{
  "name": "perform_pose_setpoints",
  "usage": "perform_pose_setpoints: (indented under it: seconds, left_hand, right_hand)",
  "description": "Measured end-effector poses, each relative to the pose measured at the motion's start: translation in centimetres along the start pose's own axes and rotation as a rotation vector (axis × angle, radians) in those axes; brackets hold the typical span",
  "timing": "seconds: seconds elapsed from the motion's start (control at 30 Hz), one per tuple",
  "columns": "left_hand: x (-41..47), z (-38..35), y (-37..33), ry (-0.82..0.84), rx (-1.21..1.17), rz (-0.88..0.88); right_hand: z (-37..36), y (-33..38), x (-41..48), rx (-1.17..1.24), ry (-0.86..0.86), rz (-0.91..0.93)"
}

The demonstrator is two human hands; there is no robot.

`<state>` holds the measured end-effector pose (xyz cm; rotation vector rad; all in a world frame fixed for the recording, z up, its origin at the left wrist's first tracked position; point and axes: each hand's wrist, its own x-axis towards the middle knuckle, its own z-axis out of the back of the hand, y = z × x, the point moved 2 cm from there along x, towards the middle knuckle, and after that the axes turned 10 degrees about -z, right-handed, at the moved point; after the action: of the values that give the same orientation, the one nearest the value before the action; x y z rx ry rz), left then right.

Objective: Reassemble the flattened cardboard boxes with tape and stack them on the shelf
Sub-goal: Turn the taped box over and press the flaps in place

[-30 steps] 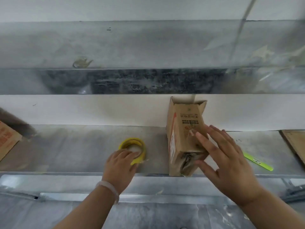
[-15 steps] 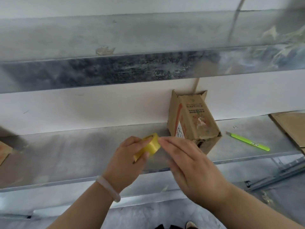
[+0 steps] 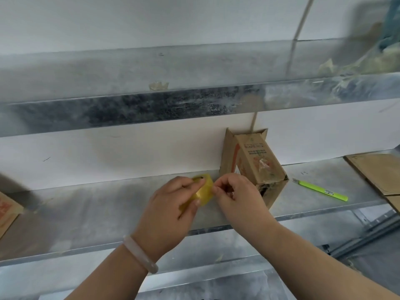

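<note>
At centre frame the tape (image 3: pixel 203 191) is gripped by the left hand (image 3: pixel 171 204), its end seemingly pinched by the right hand (image 3: pixel 236 195); it should be peeled slowly, untwisted.

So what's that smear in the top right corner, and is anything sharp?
Head view: that corner is blurred, and what's in it is unclear; the left hand, right hand and tape look fairly sharp. Head view too: soft light, dull sheen on the shelf, its edges tilted.
</note>
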<state>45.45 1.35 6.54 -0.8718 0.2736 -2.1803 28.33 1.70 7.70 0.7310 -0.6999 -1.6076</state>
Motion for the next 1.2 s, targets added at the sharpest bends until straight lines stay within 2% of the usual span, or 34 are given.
perform_pose_setpoints:
  seconds: [0.17, 0.27, 0.33, 0.47, 0.63, 0.7, 0.8, 0.87, 1.0, 1.1, 1.2]
  left_hand:
    - [0.4, 0.6, -0.1, 0.096, 0.083, 0.08]
    - [0.9, 1.2, 0.1, 0.18, 0.124, 0.21]
    - [1.1, 1.7, 0.1, 0.157, -0.014, 0.274]
    - [1.3, 2.3, -1.1, 0.059, -0.359, 0.268]
    - [1.6, 2.6, -2.8, 0.002, -0.601, 0.279]
    - [2.1, 2.3, -3.3, 0.013, -0.532, 0.268]
    - [3.0, 1.2, -3.7, 0.074, -0.119, 0.211]
    - [3.7, 0.4, -4.1, 0.15, 0.052, 0.231]
    - [4.9, -0.2, -4.6, 0.206, -0.118, 0.199]
    - [5.2, 0.1, -4.9, 0.134, -0.314, 0.219]
    - [5.5, 0.1, -5.6, 0.065, -0.34, 0.208]
  right_hand:
    - [1.0, 1.2, -0.9, -0.011, 0.047, 0.013]
    - [1.8, 1.7, -1.3, 0.097, 0.061, 0.002]
    - [2.3, 1.7, -1.2, 0.3, 0.101, -0.089]
    - [3.5, 1.2, -1.2, 0.678, 0.191, -0.228]
    - [7.0, 0.7, -1.4, 0.857, 0.163, -0.231]
    - [7.9, 0.1, -1.6, 0.839, 0.142, -0.218]
    - [9.1, -0.9, -1.9, 0.818, 0.084, -0.218]
    - [9.9, -1.7, -1.8, 0.82, 0.069, -0.226]
    - [11.4, -3.3, -0.9, 0.893, 0.095, -0.302]
    - [12.9, -4.4, -0.1, 0.955, 0.138, -0.347]
    - [13.6, -5.1, 0.4, 0.951, 0.151, -0.335]
